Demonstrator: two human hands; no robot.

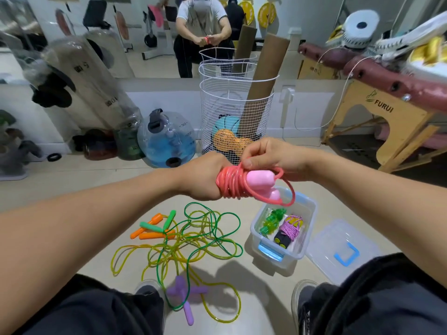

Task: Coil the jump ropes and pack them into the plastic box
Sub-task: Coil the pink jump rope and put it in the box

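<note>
Our left hand [205, 176] is closed around one end of a pink jump rope [233, 182], gripping the coiled bundle, while our right hand [271, 157] pinches the cord at the top of the wraps, fingers curled over it. The bundle's long axis runs roughly left to right between the hands, with its two pale pink handles [261, 183] pointing out toward the right and a last loose loop hanging off that end. We judge the coil nearly finished, with that loop yet to be tucked.

The relation that matters next: the plastic box [304, 243] sits on the floor directly below and slightly right of the bundle, open, nearer our right hand than our left. A short drop down and to the right would bring the coil over it. Inside the box we count two coiled ropes already packed: a green one [272, 221] and a purple one with black handles [289, 229], lying side by side, with room left beside them. The box lid [343, 250] lies on the floor just to the right of the box.

On the floor to the left of the box lies a tangle of loose cord [188, 240], yellow and green. We count two orange handles, two green handles [154, 227] and two purple handles [186, 296] among it, so by our judgement three ropes remain uncoiled.
</note>
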